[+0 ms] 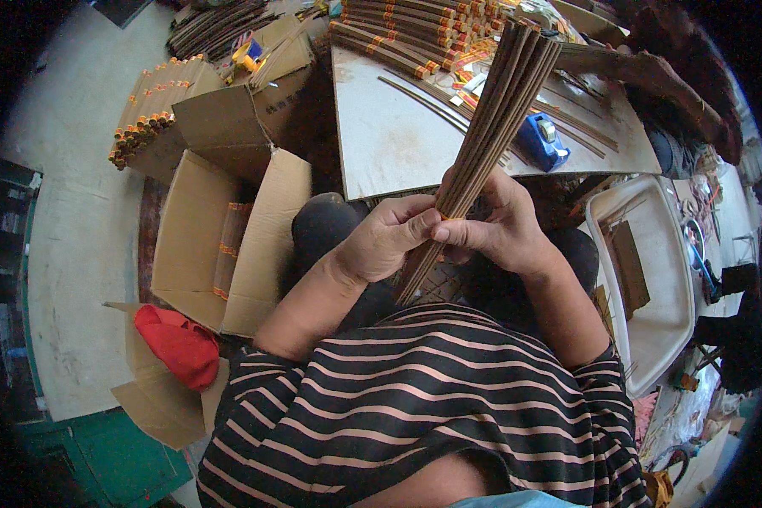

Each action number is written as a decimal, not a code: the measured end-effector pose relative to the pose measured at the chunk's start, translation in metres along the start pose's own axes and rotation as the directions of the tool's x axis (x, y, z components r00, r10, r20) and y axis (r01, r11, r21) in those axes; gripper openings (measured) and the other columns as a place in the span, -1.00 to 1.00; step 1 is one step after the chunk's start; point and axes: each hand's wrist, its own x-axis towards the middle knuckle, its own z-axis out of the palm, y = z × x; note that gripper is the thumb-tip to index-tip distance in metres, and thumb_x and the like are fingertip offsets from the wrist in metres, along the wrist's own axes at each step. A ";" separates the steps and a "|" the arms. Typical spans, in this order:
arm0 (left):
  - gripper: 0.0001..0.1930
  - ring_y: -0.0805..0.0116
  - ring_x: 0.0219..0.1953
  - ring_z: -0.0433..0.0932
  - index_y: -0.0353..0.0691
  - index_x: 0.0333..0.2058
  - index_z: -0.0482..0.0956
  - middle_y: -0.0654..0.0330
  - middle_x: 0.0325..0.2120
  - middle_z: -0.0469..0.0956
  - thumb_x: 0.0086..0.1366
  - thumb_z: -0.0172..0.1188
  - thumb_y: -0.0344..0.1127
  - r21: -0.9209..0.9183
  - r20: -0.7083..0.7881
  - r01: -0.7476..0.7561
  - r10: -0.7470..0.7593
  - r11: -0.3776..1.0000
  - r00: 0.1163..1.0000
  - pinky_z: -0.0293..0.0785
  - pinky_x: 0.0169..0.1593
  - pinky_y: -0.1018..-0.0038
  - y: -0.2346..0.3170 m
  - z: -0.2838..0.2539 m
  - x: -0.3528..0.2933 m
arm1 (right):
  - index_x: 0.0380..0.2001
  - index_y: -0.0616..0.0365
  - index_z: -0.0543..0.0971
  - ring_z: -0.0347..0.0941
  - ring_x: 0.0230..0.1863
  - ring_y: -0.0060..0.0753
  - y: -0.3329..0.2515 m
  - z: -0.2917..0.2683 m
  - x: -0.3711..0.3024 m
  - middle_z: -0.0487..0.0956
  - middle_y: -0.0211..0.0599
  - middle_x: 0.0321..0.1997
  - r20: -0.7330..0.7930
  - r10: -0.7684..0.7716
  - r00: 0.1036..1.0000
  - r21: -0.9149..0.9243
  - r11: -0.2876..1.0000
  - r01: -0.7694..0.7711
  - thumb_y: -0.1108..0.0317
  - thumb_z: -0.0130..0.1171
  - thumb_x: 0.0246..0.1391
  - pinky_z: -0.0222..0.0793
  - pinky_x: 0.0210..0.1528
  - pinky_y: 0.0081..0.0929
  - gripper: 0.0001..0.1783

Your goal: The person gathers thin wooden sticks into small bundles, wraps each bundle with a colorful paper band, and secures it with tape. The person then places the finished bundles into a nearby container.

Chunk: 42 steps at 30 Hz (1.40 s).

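Note:
A thick bundle of thin brown incense sticks (pixel 498 114) stands tilted in front of me, its top leaning away to the right over the table. Both hands grip it near its lower part, where a narrow orange band seems to circle it. My left hand (pixel 385 237) is closed at the bundle's left side, thumb and fingers pinching at the band. On the right side, my right hand (pixel 506 222) wraps round the sticks, with its thumb pressed across the front close to the left thumb. The fingers behind the bundle are partly hidden.
The pale table (pixel 381 135) holds a blue tape dispenser (pixel 542 142), loose sticks (pixel 432 106) and stacked banded bundles (pixel 398 38). An opened cardboard box (pixel 186 229) with bundles stands left, near a red cloth (pixel 178 345). A white tub (pixel 667 326) is at right.

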 end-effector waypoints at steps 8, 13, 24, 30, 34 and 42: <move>-0.68 0.53 -0.57 0.38 -0.26 -0.21 0.42 0.23 -0.54 0.41 0.24 -0.01 -0.11 -0.224 0.064 0.036 -0.022 0.974 0.998 0.32 -0.52 0.66 -0.004 0.004 0.006 | -0.26 0.24 0.38 0.42 -0.37 -0.56 0.006 -0.001 0.006 0.47 -0.37 -0.34 -0.009 0.197 0.980 0.310 0.933 -0.184 0.33 0.28 -0.14 0.39 -0.32 -0.59 -0.61; -0.69 0.51 -0.64 0.30 -0.22 -0.19 0.42 0.20 -0.55 0.42 0.25 -0.02 -0.11 -0.360 0.093 0.099 -0.070 0.928 0.993 0.27 -0.57 0.65 -0.007 0.005 0.012 | -0.16 0.23 0.35 0.42 -0.24 -0.45 0.013 -0.003 0.030 0.48 -0.25 -0.28 -0.143 0.073 0.987 0.477 0.879 0.004 0.07 0.09 0.00 0.34 -0.18 -0.49 -0.53; -0.71 0.56 -0.55 0.41 -0.23 -0.17 0.40 0.25 -0.51 0.45 0.27 -0.03 -0.14 -0.003 -0.080 0.098 -0.098 0.995 0.992 0.35 -0.48 0.68 0.002 0.012 0.007 | -0.68 0.06 0.24 0.12 -0.77 -0.61 -0.019 0.014 0.051 0.19 -0.48 -0.73 -0.364 0.267 0.892 0.555 0.832 -0.022 0.27 -0.01 0.06 0.08 -0.74 -0.63 -0.70; -0.67 0.43 -0.43 0.50 -0.32 -0.13 0.36 0.13 -0.37 0.51 0.28 -0.06 -0.17 -0.071 -0.053 0.067 -0.071 0.995 0.996 0.47 -0.36 0.56 0.003 0.015 0.012 | -0.67 0.03 0.21 0.07 -0.76 -0.64 -0.019 0.016 0.054 0.13 -0.53 -0.74 -0.366 0.327 0.871 0.577 0.814 -0.063 0.30 0.02 0.03 0.04 -0.73 -0.65 -0.71; -0.67 0.35 -0.40 0.52 -0.34 -0.13 0.35 0.08 -0.36 0.51 0.28 -0.05 -0.18 -0.285 -0.142 0.106 -0.151 0.953 0.978 0.50 -0.32 0.47 0.005 0.022 0.016 | -0.67 0.03 0.22 0.05 -0.76 -0.64 -0.013 0.015 0.058 0.12 -0.53 -0.74 -0.354 0.330 0.875 0.599 0.798 -0.058 0.28 0.03 0.03 0.02 -0.72 -0.63 -0.71; -0.77 0.43 -0.53 0.45 -0.21 -0.24 0.39 0.15 -0.50 0.48 0.24 0.02 -0.18 -0.337 -0.051 0.172 -0.200 0.926 0.978 0.41 -0.43 0.57 -0.004 0.004 0.014 | -0.66 0.04 0.23 0.07 -0.74 -0.63 -0.003 0.013 0.060 0.12 -0.53 -0.74 -0.343 0.343 0.874 0.636 0.770 -0.053 0.27 0.04 0.04 0.04 -0.71 -0.63 -0.70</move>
